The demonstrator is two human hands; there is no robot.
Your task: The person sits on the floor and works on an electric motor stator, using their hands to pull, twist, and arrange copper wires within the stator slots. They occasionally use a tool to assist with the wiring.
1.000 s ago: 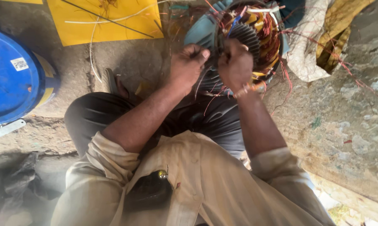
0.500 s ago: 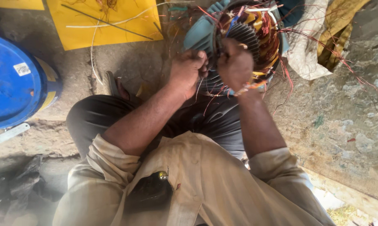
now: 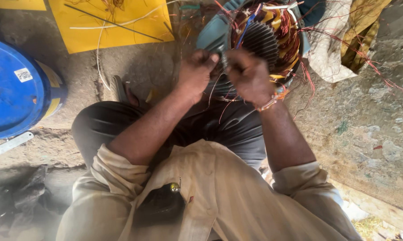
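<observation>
The ground [image 3: 371, 129] is taking up most of the view, rough concrete and packed dirt, and the person is sitting on it with knees drawn up, looking down over a cream shirt [image 3: 219, 196]. To the left a blue drum [image 3: 14, 89] is standing near a yellow sheet [image 3: 117, 27] with thin rods and wires lying across it. Straight ahead, resting between the legs, the motor stator [image 3: 259, 40] is lying with its open end facing up: a grey ribbed core ringed by copper windings [image 3: 290, 35] and yellow insulation, with loose red-brown wire strands trailing off to the right towards a heap of cloth [image 3: 339, 35].

Both hands are working at the near rim of the stator. The left hand [image 3: 197, 73] is clenching into a fist, and the right hand [image 3: 250, 76] is curling its fingers tight just beside it; they are probably pinching a strand of the winding wire between them, though the wire itself is too thin and too covered to make out for sure.

To do this well, the pull should be staying steady and in line with the slot, both grips kept close to the core so the strand is not kinking or snapping, and the stator is needing to be braced firmly by the legs.
</observation>
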